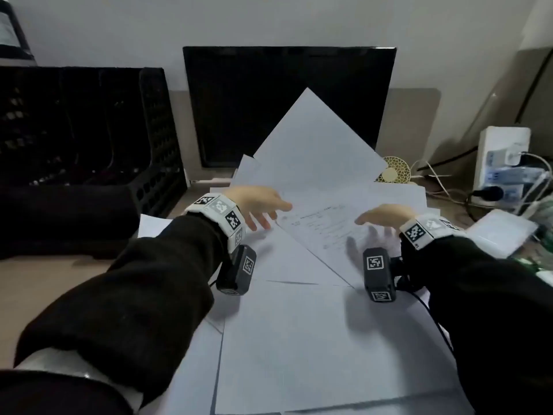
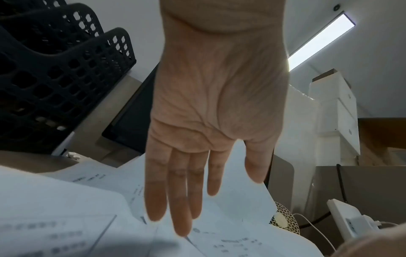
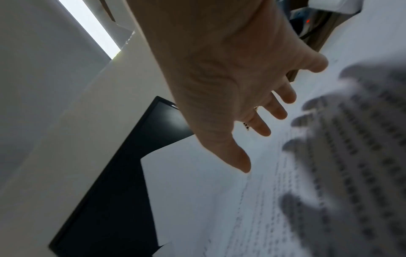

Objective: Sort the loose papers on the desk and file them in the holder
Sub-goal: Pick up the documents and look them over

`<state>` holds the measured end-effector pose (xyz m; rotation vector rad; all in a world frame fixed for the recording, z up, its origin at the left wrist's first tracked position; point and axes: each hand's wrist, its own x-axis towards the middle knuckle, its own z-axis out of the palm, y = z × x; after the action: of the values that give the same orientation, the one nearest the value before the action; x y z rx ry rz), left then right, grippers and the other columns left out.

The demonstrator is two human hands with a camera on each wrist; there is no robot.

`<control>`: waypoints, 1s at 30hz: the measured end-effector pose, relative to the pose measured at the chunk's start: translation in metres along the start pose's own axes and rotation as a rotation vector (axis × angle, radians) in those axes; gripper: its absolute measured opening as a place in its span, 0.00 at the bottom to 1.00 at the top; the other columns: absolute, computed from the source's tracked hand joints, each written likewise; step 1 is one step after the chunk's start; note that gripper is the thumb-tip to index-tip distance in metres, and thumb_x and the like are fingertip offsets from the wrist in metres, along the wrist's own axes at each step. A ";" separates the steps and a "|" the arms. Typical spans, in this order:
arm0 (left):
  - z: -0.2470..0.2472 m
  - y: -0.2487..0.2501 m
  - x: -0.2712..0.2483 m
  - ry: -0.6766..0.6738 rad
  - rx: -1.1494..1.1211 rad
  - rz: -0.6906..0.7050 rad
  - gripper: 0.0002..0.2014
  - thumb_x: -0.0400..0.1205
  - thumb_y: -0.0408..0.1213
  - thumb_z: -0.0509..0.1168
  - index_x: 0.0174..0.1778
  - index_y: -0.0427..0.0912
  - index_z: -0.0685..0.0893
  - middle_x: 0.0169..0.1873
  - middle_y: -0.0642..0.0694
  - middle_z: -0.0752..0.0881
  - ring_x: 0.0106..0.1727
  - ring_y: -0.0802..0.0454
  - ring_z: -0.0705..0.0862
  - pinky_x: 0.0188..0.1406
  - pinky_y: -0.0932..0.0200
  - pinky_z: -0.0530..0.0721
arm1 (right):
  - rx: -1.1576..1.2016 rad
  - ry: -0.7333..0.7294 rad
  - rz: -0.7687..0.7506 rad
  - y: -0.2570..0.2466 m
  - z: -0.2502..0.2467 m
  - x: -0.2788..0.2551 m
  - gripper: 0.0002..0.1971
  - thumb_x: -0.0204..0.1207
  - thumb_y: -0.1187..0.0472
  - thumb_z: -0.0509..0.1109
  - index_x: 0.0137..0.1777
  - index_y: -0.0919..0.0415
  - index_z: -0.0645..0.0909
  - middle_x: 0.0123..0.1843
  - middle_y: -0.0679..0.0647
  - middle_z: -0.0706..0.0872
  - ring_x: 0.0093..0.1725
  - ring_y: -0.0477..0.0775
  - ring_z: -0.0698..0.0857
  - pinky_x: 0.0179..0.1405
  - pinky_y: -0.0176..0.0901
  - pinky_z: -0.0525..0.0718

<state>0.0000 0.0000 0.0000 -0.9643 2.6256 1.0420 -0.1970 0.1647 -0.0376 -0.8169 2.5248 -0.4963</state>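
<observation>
Several loose white papers [image 1: 299, 324] lie scattered and overlapping on the desk; one blank sheet [image 1: 314, 145] leans up against the monitor. A printed sheet [image 1: 323, 226] lies between my hands. My left hand [image 1: 263, 205] hovers palm down over its left edge, fingers [image 2: 180, 200] straight and holding nothing. Over the printed sheet [image 3: 329, 173], my right hand [image 1: 380, 215] hovers with fingers [image 3: 261, 128] spread, casting a shadow on it. The black perforated file holder [image 1: 89, 130] stands at the back left, its slots dark.
A black monitor [image 1: 287, 103] stands at the back centre. At the right are a small round yellow fan [image 1: 392, 172], a white power strip with plugs and cables [image 1: 502, 163] and a white box [image 1: 502, 232]. Bare desk [image 1: 45, 280] shows at the left.
</observation>
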 end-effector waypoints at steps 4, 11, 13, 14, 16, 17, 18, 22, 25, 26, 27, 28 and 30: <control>0.005 0.005 0.010 -0.037 -0.075 -0.044 0.24 0.86 0.49 0.60 0.74 0.39 0.69 0.66 0.39 0.77 0.45 0.42 0.84 0.46 0.46 0.86 | -0.177 -0.140 0.036 0.007 -0.004 -0.011 0.19 0.83 0.56 0.64 0.72 0.59 0.75 0.72 0.50 0.75 0.74 0.55 0.74 0.36 0.28 0.72; 0.011 -0.005 0.018 -0.043 -0.109 -0.074 0.25 0.85 0.49 0.61 0.75 0.41 0.69 0.72 0.40 0.72 0.47 0.40 0.88 0.43 0.49 0.88 | -0.286 -0.037 0.189 0.003 0.002 0.002 0.16 0.71 0.45 0.76 0.41 0.59 0.81 0.60 0.53 0.83 0.55 0.56 0.79 0.51 0.43 0.76; 0.008 -0.005 0.017 -0.030 -0.061 -0.058 0.26 0.85 0.50 0.62 0.77 0.43 0.68 0.77 0.43 0.67 0.51 0.42 0.89 0.47 0.51 0.89 | -0.284 -0.054 0.208 0.002 0.000 0.005 0.25 0.77 0.47 0.71 0.64 0.66 0.79 0.70 0.60 0.79 0.63 0.58 0.79 0.60 0.45 0.76; 0.005 -0.006 0.015 -0.022 -0.028 -0.048 0.28 0.85 0.51 0.61 0.79 0.44 0.66 0.79 0.44 0.66 0.55 0.42 0.88 0.52 0.51 0.88 | -0.257 -0.039 0.186 -0.002 -0.003 0.005 0.26 0.79 0.51 0.69 0.70 0.69 0.75 0.71 0.61 0.78 0.65 0.59 0.78 0.62 0.46 0.76; -0.004 -0.010 0.009 -0.009 0.033 -0.032 0.29 0.85 0.53 0.59 0.80 0.47 0.63 0.79 0.46 0.66 0.60 0.44 0.86 0.60 0.50 0.85 | -0.144 0.038 0.109 -0.008 -0.010 0.007 0.24 0.77 0.58 0.72 0.70 0.69 0.76 0.69 0.63 0.80 0.63 0.59 0.80 0.60 0.47 0.77; -0.009 -0.013 0.006 0.003 0.049 -0.018 0.29 0.85 0.53 0.59 0.80 0.48 0.63 0.78 0.47 0.68 0.62 0.46 0.84 0.62 0.50 0.84 | -0.076 0.101 0.068 -0.013 -0.012 0.006 0.23 0.75 0.59 0.73 0.69 0.68 0.78 0.67 0.62 0.82 0.62 0.60 0.81 0.58 0.46 0.78; -0.013 -0.017 0.002 0.022 0.060 -0.007 0.29 0.85 0.53 0.59 0.81 0.48 0.63 0.77 0.48 0.68 0.65 0.47 0.82 0.63 0.50 0.83 | -0.020 0.146 0.028 -0.019 -0.013 0.002 0.23 0.76 0.60 0.73 0.69 0.67 0.78 0.66 0.62 0.82 0.63 0.61 0.81 0.57 0.45 0.79; -0.025 -0.039 -0.012 0.133 0.183 0.006 0.30 0.85 0.49 0.59 0.83 0.50 0.59 0.82 0.49 0.60 0.80 0.47 0.64 0.77 0.46 0.68 | 0.330 0.252 -0.177 -0.038 -0.009 -0.008 0.27 0.80 0.59 0.68 0.78 0.65 0.68 0.70 0.59 0.78 0.67 0.60 0.79 0.60 0.46 0.76; -0.035 -0.063 -0.021 0.136 0.114 -0.019 0.29 0.86 0.46 0.57 0.83 0.51 0.58 0.83 0.50 0.60 0.82 0.48 0.60 0.80 0.46 0.61 | 0.577 0.346 -0.348 -0.043 0.000 -0.009 0.11 0.81 0.62 0.65 0.61 0.62 0.78 0.57 0.55 0.79 0.44 0.45 0.81 0.39 0.34 0.77; -0.038 -0.071 -0.025 0.136 0.035 -0.042 0.27 0.86 0.48 0.57 0.83 0.53 0.59 0.82 0.52 0.62 0.81 0.48 0.62 0.80 0.44 0.62 | 0.634 0.384 -0.388 -0.047 0.004 -0.012 0.02 0.82 0.63 0.64 0.51 0.57 0.78 0.52 0.53 0.79 0.38 0.41 0.78 0.32 0.31 0.76; -0.040 -0.080 -0.027 0.150 -0.044 -0.064 0.26 0.86 0.50 0.56 0.82 0.55 0.61 0.80 0.54 0.64 0.80 0.48 0.64 0.78 0.43 0.64 | 0.687 0.413 -0.419 -0.049 0.008 -0.011 0.04 0.82 0.65 0.63 0.46 0.56 0.76 0.48 0.52 0.80 0.34 0.39 0.79 0.27 0.28 0.76; -0.041 -0.088 -0.028 0.174 -0.105 -0.082 0.26 0.86 0.52 0.56 0.81 0.57 0.62 0.79 0.55 0.65 0.79 0.47 0.66 0.77 0.43 0.66 | 0.744 0.431 -0.453 -0.053 0.012 -0.013 0.05 0.82 0.67 0.63 0.45 0.58 0.76 0.43 0.52 0.81 0.30 0.37 0.80 0.24 0.25 0.76; -0.040 -0.099 -0.025 0.208 -0.119 -0.114 0.28 0.85 0.55 0.57 0.81 0.54 0.62 0.79 0.53 0.67 0.76 0.47 0.71 0.74 0.44 0.71 | 0.816 0.427 -0.510 -0.057 0.018 -0.014 0.03 0.81 0.69 0.62 0.49 0.63 0.76 0.38 0.51 0.82 0.25 0.34 0.81 0.23 0.25 0.78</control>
<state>0.0845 -0.0682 -0.0166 -1.2977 2.6555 1.1381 -0.1509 0.1262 -0.0223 -1.0668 2.0760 -1.8713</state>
